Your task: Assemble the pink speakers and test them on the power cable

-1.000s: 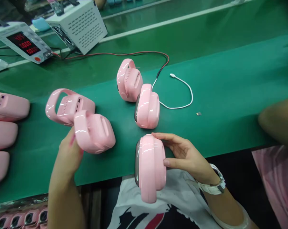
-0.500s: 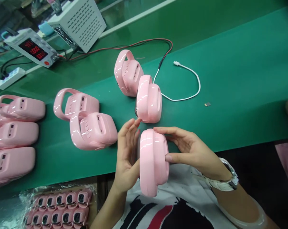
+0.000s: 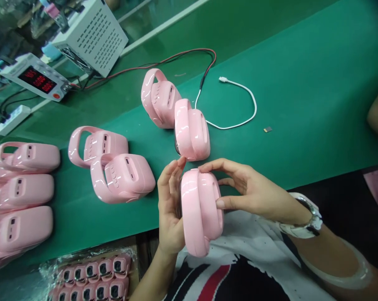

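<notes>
Both hands on one pink speaker point(image 3: 201, 211), held up on edge just over the near edge of the surface point(image 3: 301, 104). Right hand point(image 3: 251, 192) clamped over the top and right side, thumb pressed on the shell; left hand point(image 3: 170, 205) cupped flat against the left face, which is mostly hidden. Looks like a mid-check, turning the unit over for a look. Next move probably needs a firm two-sided grip while rotating, glossy shell looks slippery. Just beyond, two more pink speakers point(image 3: 190, 129) touching each other, white USB cable point(image 3: 239, 104) beside them. Another pair point(image 3: 113, 167) toward the left, a row at the left edge point(image 3: 19, 192). Bench power supply point(image 3: 35, 78) at the far left corner.
</notes>
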`<state>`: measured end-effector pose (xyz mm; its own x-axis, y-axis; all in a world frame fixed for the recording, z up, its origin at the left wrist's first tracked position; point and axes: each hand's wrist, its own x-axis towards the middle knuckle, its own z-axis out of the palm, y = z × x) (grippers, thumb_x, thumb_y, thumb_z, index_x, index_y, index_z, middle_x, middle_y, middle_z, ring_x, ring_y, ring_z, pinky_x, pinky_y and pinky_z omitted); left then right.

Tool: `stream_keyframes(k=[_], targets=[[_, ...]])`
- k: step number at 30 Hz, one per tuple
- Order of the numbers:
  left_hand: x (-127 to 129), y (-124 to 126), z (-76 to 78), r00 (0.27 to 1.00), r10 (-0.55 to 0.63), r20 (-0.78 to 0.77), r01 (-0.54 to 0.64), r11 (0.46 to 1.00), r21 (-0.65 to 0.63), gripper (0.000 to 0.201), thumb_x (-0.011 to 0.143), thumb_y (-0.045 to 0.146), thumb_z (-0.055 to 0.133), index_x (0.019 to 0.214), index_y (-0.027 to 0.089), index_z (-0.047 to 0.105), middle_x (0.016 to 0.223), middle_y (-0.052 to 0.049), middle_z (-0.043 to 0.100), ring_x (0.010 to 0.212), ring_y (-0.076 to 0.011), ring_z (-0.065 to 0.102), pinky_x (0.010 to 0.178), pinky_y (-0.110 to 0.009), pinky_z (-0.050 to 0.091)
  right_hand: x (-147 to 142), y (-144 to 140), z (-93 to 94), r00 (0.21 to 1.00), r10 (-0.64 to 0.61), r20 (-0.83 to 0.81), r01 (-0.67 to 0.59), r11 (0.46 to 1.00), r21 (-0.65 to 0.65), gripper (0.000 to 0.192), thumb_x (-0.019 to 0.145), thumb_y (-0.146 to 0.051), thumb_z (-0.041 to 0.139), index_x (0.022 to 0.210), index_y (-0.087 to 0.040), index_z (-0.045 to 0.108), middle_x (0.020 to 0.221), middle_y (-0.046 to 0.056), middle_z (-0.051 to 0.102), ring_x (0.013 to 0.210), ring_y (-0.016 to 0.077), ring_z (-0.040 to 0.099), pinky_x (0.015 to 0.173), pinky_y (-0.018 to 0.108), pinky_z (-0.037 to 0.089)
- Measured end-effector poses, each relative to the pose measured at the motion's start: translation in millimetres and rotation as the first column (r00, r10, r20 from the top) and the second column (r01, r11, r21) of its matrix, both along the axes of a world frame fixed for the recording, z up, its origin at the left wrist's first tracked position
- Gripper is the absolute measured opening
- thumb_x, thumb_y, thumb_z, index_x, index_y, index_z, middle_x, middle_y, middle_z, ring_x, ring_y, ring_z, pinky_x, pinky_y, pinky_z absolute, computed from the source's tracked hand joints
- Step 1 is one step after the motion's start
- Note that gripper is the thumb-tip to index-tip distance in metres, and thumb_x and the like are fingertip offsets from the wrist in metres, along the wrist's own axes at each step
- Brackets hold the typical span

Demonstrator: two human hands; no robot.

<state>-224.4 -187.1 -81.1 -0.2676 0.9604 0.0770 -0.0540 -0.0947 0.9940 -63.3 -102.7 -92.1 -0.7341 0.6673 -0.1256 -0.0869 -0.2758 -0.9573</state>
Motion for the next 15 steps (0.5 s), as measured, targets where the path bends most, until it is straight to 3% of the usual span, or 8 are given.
stream_keyframes(k=[3,7,9,15], targets=[[-1.9,-0.9,-2.9,1.0,-0.004,0.02,0.004,1.0,0.003,0.061,0.08,0.028,0.072,0.133,0.042,0.046,0.144,-0.003,0.046,0.137,-0.0287,0.038,0.117,-0.05,0.028,4.1,-1.9,0.8,0.999,-0.044,-0.032,0.044,0.999,0.005,0.042,0.074,-0.024,0.076,0.115,-0.024,0.064,0.125,0.005,0.061,0.118,0.0257,0.056,0.097,0.038,0.05],[-1.4,-1.0,-4.6,1.0,0.004,0.028,-0.005,1.0,0.026,0.059,0.08,0.026,0.072,0.13,0.043,0.047,0.143,-0.001,0.047,0.135,-0.0266,0.041,0.117,-0.048,0.027,2.6,-15.2,10.8,0.971,-0.207,0.117,0.195,0.975,0.108,0.014,0.078,-0.032,0.073,0.079,-0.019,0.067,0.083,0.004,0.067,0.08,0.0184,0.063,0.077,0.031,0.054],[-1.2,-0.9,-5.2,1.0,0.012,0.026,-0.013,0.999,0.046,0.059,0.08,0.025,0.073,0.13,0.043,0.047,0.142,-0.001,0.048,0.134,-0.0268,0.042,0.117,-0.047,0.028,1.4,-19.8,16.1,0.962,-0.189,0.197,0.162,0.976,0.144,0.019,0.078,-0.034,0.071,0.07,-0.019,0.065,0.073,0.003,0.066,0.071,0.0169,0.061,0.069,0.03,0.052],[-2.6,0.0,-5.8,1.0,0.008,0.02,-0.009,0.998,0.06,0.06,0.077,0.028,0.076,0.129,0.041,0.049,0.141,-0.001,0.047,0.134,-0.0278,0.041,0.115,-0.043,0.031,1.9,-20.7,22.5,0.949,-0.105,0.298,0.069,0.989,0.128,0.017,0.079,-0.034,0.067,0.074,-0.018,0.067,0.075,0.003,0.068,0.07,0.0166,0.059,0.068,0.029,0.048]])
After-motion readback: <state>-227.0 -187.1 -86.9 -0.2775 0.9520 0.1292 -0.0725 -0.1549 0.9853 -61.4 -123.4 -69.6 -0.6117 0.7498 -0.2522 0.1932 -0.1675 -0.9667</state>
